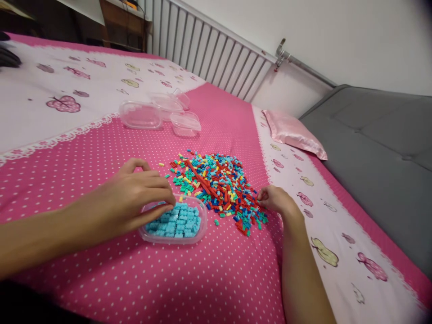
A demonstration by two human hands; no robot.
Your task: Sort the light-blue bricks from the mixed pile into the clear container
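Observation:
A clear plastic container (203, 220) filled with light blue toy bricks (178, 222) sits on the pink dotted bedsheet. My left hand (145, 191) reaches over its far left side, thumb and fingertips brought together just above the bricks; whatever they pinch is too small to make out. Beyond and to the right spreads a loose pile of small toy bricks (219, 180) in red, yellow, green and several blues. At the pile's right edge, my right hand (275, 199) has its fingers curled into a pinch. What lies between those fingertips is hidden.
Several clear plastic containers (141, 116) stand farther back on the bedsheet (229, 279). A pink satin pillow (293, 132) lies at the right, by the grey padded headboard (374, 148). A white radiator (209, 45) runs along the wall behind the bed.

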